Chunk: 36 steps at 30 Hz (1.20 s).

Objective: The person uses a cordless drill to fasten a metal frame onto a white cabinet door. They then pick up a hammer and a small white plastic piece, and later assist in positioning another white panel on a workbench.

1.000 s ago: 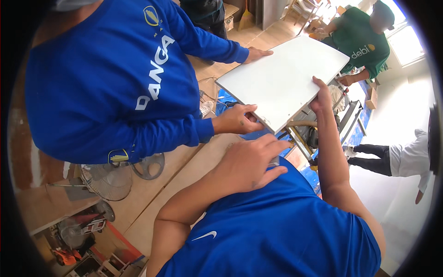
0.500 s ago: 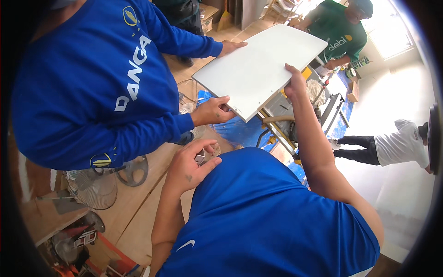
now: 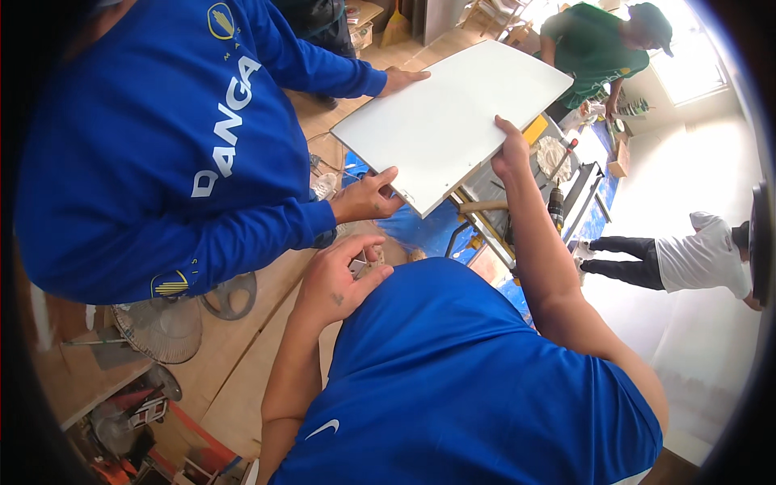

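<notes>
Head view: white panel (image 3: 453, 121) at upper centre, lying over a bench (image 3: 517, 202). The right hand (image 3: 511, 149) grips its right edge; the left hand (image 3: 335, 279), fingers curled, pinches something too small to identify. A co-worker's hands (image 3: 368, 196) steady the left side. Uneven grips could tip the panel. The bench is mostly hidden.

Floor (image 3: 242, 356): wooden boards, lower left to upper centre of the frame.
On floor, lower left: fan (image 3: 158, 330), lying flat; round disc (image 3: 229, 295) just beside it.
Bench (image 3: 517, 202): metal frame, centre right, under the white panel (image 3: 453, 121).
On bench: drill (image 3: 555, 206).
Under bench: blue sheet (image 3: 424, 230).
</notes>
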### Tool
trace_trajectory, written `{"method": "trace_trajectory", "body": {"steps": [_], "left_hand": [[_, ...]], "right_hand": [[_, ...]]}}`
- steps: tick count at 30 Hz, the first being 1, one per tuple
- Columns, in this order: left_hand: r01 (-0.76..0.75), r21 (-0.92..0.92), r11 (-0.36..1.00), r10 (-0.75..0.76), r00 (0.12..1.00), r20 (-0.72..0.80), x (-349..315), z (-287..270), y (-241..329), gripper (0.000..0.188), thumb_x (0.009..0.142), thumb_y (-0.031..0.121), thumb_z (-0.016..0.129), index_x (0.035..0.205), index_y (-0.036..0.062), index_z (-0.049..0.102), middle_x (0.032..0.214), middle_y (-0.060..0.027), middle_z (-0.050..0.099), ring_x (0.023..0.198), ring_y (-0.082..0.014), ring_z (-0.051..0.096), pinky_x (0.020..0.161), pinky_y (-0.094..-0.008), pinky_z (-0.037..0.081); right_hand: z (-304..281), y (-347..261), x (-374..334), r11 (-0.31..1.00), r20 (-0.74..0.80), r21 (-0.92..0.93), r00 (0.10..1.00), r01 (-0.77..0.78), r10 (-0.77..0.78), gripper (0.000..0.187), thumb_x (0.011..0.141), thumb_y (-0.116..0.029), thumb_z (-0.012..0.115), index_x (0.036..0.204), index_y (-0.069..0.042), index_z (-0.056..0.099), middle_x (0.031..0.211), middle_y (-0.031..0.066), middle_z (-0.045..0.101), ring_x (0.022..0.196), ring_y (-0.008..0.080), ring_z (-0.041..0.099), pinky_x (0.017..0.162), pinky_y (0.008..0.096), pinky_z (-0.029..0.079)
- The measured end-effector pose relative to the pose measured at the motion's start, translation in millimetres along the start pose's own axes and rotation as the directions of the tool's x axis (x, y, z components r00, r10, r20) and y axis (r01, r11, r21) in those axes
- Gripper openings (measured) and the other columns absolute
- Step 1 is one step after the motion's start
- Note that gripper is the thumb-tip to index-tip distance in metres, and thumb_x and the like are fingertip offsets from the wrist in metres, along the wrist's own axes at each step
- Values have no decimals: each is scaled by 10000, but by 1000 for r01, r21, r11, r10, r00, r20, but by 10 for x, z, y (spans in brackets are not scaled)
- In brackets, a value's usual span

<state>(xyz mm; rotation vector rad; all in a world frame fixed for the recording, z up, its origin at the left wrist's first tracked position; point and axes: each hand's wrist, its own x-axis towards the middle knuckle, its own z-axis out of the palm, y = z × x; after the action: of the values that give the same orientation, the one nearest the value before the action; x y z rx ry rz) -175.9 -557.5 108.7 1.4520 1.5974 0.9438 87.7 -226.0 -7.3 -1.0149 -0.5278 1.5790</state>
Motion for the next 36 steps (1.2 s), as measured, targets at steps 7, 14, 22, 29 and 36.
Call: {"method": "trace_trajectory", "body": {"steps": [7, 14, 22, 29, 36], "left_hand": [[-100, 62, 993, 98, 995, 34, 294, 122, 87, 437, 832, 225, 819, 1213, 48, 698, 910, -62, 692, 775, -174, 638, 689, -305, 499], [-110, 74, 991, 110, 994, 6, 628, 283, 112, 376, 885, 203, 725, 1202, 7, 674, 934, -67, 695, 726, -154, 617, 643, -293, 475], [180, -651, 737, -181, 981, 66, 396, -115, -13, 504, 942, 291, 451, 1289, -31, 622, 815, 5, 511, 677, -69, 468, 601, -216, 391], [117, -474, 872, -144, 989, -21, 318, -70, 35, 300, 951, 271, 658, 1124, 26, 637, 809, 15, 521, 713, -65, 501, 648, -229, 411], [-201, 221, 954, 198, 980, 33, 785, 296, 168, 501, 803, 280, 859, 1172, 13, 651, 1273, -124, 684, 1012, -215, 664, 861, -324, 538]], "right_hand": [[-110, 81, 31, 999, 0, 50, 1000, -14, 14, 483, 926, -63, 709, 1332, 101, 505, 1256, 214, 632, 1147, 337, 653, 1035, 440, 533], [-125, 149, 15, 999, -15, 54, 1000, 0, 1, 475, 933, -75, 696, 1329, 101, 500, 1247, 213, 636, 1139, 336, 649, 1038, 444, 528], [-271, 92, -45, 995, -47, 50, 995, -88, 90, 462, 945, -115, 692, 1315, 99, 515, 1232, 220, 650, 1133, 341, 658, 1038, 443, 536], [-309, 148, -28, 992, -53, 60, 992, -110, 113, 531, 933, -89, 697, 1373, 103, 471, 1261, 225, 633, 1152, 349, 641, 1048, 440, 526], [-181, 60, -248, 998, -234, 44, 972, 41, -30, 308, 866, -65, 757, 1087, 127, 660, 997, 171, 720, 847, 276, 710, 776, 388, 589]]}}
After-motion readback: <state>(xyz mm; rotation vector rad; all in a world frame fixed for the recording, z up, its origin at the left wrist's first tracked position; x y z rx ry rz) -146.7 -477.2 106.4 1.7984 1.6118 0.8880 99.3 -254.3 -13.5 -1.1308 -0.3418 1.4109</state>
